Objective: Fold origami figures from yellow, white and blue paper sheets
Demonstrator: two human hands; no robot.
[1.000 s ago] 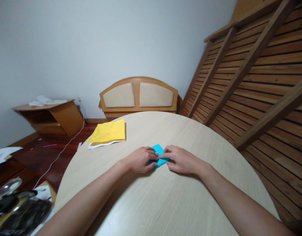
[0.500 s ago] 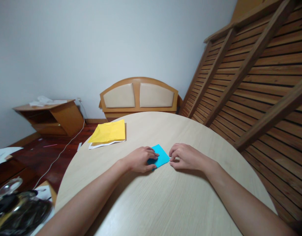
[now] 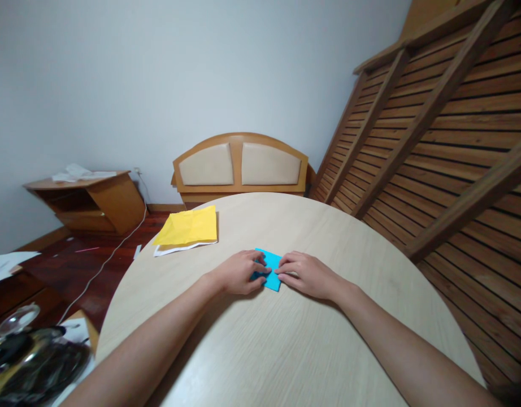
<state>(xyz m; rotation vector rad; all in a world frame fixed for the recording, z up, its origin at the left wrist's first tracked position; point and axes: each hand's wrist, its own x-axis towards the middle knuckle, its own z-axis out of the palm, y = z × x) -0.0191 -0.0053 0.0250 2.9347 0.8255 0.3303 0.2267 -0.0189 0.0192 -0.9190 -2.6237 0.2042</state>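
Note:
A small piece of blue folding paper [image 3: 272,280] lies on the round table, with a folded edge along its right side. My left hand [image 3: 242,272] holds down the paper's left part, its curled fingers and thumb resting on it and covering that side. From the other side, my right hand [image 3: 307,274] has its fingertips and thumb at the folded right edge, closed on the paper. Its fingers hide part of that edge.
Yellow paper [image 3: 190,226] lies over white paper [image 3: 186,249] at the table's far left. The pale wooden tabletop [image 3: 252,350] has a curved edge. A slatted wooden frame [image 3: 447,152] leans at right; a headboard [image 3: 239,164] stands behind. Cluttered items [image 3: 35,362] sit at lower left.
My right hand has moved left, bringing the paper's right corner over toward the middle. The paper now looks narrower, with an upright right edge. My left hand stays nearly in place.

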